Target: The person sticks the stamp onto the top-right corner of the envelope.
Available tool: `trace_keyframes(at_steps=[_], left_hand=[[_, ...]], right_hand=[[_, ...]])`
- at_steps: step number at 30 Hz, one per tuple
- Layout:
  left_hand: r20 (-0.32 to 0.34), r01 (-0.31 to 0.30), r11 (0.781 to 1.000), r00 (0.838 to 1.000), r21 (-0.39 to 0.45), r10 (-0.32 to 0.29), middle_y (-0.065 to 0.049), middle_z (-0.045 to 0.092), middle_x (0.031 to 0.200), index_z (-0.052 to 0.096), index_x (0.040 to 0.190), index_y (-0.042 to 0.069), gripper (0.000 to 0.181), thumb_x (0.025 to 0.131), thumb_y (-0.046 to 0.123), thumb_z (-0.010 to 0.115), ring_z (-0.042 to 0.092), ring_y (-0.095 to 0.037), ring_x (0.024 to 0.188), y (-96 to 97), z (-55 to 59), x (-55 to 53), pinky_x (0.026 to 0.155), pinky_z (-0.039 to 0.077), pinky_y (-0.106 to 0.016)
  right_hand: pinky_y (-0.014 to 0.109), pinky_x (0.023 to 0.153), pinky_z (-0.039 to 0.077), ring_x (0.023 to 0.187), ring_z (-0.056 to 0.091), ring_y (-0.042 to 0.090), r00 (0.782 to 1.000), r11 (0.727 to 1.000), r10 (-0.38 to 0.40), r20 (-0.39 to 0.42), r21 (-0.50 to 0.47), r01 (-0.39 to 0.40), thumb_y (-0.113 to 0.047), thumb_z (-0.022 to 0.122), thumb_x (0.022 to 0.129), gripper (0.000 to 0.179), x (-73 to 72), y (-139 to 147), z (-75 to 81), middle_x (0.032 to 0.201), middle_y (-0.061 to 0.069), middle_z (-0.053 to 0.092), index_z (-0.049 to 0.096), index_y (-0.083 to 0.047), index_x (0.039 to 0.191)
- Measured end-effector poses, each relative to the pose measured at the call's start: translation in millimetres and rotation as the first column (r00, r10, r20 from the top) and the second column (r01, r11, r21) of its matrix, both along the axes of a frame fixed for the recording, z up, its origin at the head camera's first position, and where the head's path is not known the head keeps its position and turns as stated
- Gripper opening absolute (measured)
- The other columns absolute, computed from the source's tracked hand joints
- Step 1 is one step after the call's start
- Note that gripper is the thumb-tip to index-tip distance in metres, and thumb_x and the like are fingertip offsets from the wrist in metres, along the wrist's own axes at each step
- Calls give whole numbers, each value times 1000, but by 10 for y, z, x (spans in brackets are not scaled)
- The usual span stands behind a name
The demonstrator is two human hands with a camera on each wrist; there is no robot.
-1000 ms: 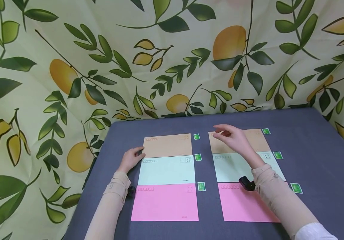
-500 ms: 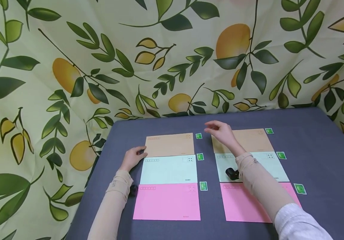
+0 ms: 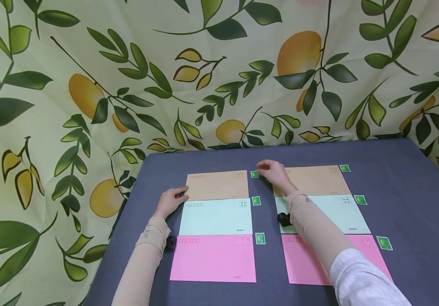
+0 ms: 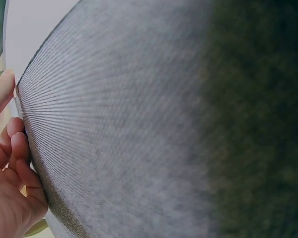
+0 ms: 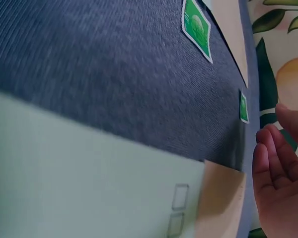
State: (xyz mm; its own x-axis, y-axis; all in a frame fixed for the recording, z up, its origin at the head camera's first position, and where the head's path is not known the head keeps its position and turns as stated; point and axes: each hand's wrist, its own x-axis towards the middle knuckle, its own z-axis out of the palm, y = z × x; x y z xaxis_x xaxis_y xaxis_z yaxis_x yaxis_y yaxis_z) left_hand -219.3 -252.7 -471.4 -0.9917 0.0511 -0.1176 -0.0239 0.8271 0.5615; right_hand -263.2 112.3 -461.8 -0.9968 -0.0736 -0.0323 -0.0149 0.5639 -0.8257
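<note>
Count, head view: envelopes 6 total, in 2 columns of 3. Tan x2 (image 3: 218, 185) (image 3: 313, 180), pale green x2 (image 3: 215, 216) (image 3: 342, 214), pink x2 (image 3: 212, 258) (image 3: 307, 263). Green stamps 6: (image 3: 254, 174) (image 3: 256, 200) (image 3: 260, 238) (image 3: 344, 168) (image 3: 360, 199) (image 3: 384, 243). Hands 2: left hand (image 3: 171, 200), right hand (image 3: 275, 172).

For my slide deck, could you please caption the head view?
Right hand reaches a green stamp beside the tan envelope; left hand rests at its corner.

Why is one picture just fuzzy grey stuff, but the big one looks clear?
Left wrist view: too close, so the grey tablecloth blurs, darkening rightward. Head view: evenly lit, envelopes sharp. Right wrist view: the near green envelope is soft; the stamp is clearer.
</note>
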Motion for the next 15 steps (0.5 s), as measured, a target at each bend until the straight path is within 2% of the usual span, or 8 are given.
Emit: trace_keyframes(at_steps=[6,15], left_hand=[[10,-15,1000,1000,6,15,-6,46,74,58,129,16,44,87,26,65,43,-19,71,10,-21,16,64,30,-29],[13,-8,1000,1000,9,8,-6,48,76,57,129,15,44,87,26,65,44,-19,74,-12,-2,-4,66,30,-29]], right_hand=[[39,87,45,98,57,28,1000,1000,22,5,0,-22,-13,62,87,28,8,-53,-100,109,18,64,64,-2,112],[38,86,45,95,60,29,999,999,-51,12,-15,51,-11,65,85,28,-4,-113,-170,104,18,65,64,-1,112]])
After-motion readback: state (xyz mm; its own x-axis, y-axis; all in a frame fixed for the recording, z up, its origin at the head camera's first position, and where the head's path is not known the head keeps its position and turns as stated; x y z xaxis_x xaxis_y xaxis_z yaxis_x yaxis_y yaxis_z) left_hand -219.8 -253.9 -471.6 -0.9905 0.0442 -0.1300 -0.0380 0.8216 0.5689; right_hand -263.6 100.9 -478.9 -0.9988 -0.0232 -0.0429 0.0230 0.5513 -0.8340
